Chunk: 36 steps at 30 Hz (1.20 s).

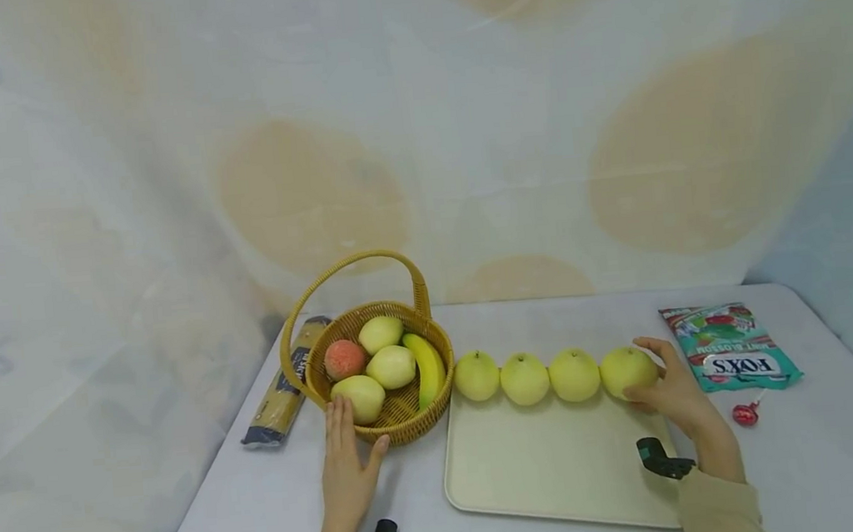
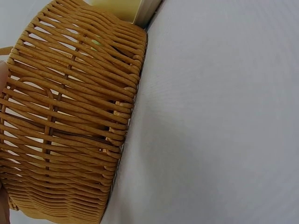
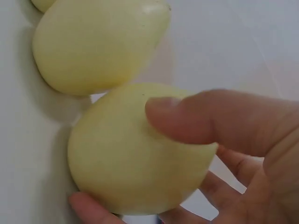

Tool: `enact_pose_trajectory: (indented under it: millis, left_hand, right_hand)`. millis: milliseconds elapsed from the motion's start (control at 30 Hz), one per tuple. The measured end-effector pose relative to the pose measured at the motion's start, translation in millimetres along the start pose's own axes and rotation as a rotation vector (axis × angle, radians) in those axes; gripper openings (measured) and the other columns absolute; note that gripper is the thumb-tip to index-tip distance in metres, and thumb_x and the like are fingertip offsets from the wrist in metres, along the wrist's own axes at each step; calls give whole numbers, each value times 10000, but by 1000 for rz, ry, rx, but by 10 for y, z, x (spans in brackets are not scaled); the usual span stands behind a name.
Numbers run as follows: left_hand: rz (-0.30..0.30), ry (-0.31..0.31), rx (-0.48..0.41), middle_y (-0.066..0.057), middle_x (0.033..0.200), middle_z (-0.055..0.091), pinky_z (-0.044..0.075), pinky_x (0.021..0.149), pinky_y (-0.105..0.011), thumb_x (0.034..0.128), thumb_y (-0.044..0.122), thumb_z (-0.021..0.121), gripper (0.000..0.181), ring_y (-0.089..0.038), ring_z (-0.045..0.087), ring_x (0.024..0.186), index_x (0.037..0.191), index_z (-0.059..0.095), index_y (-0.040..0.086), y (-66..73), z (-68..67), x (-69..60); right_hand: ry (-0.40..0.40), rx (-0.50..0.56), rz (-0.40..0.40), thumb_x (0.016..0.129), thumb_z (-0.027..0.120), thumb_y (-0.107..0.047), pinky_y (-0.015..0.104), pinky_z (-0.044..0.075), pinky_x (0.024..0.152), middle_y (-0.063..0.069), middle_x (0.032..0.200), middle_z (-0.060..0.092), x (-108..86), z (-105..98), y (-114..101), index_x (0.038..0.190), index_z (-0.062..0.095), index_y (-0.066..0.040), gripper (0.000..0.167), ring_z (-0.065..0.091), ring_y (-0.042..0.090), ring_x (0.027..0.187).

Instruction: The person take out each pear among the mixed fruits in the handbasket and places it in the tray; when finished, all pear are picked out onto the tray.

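We're looking at the pale tray (image 1: 551, 465), flat and to the right of the woven basket (image 1: 412, 428), whose raised wall seems to keep the fruit (image 1: 392, 367) from rolling off. Here's the left hand (image 1: 348, 471), fingers extended against the basket's near side, perhaps to steady it. And we've got the right hand (image 1: 677, 396), thumb and fingers curled round the rightmost pear (image 1: 628, 372), a grip suiting that roundness, we reckon, at the tray's far right corner, beside three more pears (image 1: 524, 379).

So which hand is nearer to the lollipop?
The right. The right hand, gripping a pale fruit, is close by, to the left of the lollipop; the left hand is at the basket, across the tray from it.
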State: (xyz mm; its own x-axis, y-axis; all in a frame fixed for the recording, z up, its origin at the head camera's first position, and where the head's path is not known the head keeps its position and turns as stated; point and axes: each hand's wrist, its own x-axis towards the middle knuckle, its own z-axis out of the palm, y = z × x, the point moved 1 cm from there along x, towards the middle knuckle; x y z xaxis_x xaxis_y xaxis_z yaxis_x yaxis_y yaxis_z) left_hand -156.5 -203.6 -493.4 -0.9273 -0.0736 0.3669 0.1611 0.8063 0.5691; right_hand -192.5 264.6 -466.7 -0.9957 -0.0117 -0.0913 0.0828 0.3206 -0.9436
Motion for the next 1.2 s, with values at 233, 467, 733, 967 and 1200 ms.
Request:
enact_pose_trajectory:
  millis: [233, 467, 733, 967, 1200]
  left_hand:
    - [16, 8, -1, -153, 1629, 143, 151, 1214, -513, 907, 364, 656, 858, -379, 105, 1502, 1549, 182, 50, -6, 6, 4]
    - [13, 14, -4, -157, 1626, 152, 84, 1242, -401, 904, 356, 659, 850, -385, 117, 1498, 1541, 200, 31, -6, 3, -16]
    - [-2, 9, -5, -165, 1624, 157, 130, 1227, -474, 907, 362, 654, 850, -372, 108, 1503, 1544, 195, 37, -8, -6, -27]
    - [1, 22, -2, -178, 1617, 172, 149, 1218, -493, 906, 358, 656, 848, -379, 118, 1499, 1543, 198, 37, -22, -14, -52]
    - [21, 19, 2, -164, 1621, 171, 178, 1202, -522, 911, 373, 648, 848, -368, 125, 1501, 1548, 189, 53, -8, -9, -22]
  right_hand:
    - [-10, -26, -25, 921, 658, -142, 467, 562, 880, 296, 1592, -42, -114, -127, -154, 1539, 72, -47, 857, 150, 581, 1401]
    - [12, -133, -106, 985, 559, -321, 718, 348, 965, 277, 1590, 85, -243, -110, -452, 1550, 88, -63, 780, 289, 524, 1348]
    - [-89, 104, -312, 1006, 525, -213, 132, 508, 863, 86, 1451, 418, -68, 276, -673, 1476, 279, -42, 558, 495, -89, 1157]
    - [-265, 287, -374, 1014, 493, -149, 244, 547, 899, -108, 1338, 492, 175, 614, -765, 1421, 378, -107, 426, 553, -32, 1187]
    - [-361, 330, -333, 1002, 534, -202, 398, 527, 974, 220, 1459, 387, 361, 971, -1019, 1425, 374, -54, 477, 522, 202, 1294]
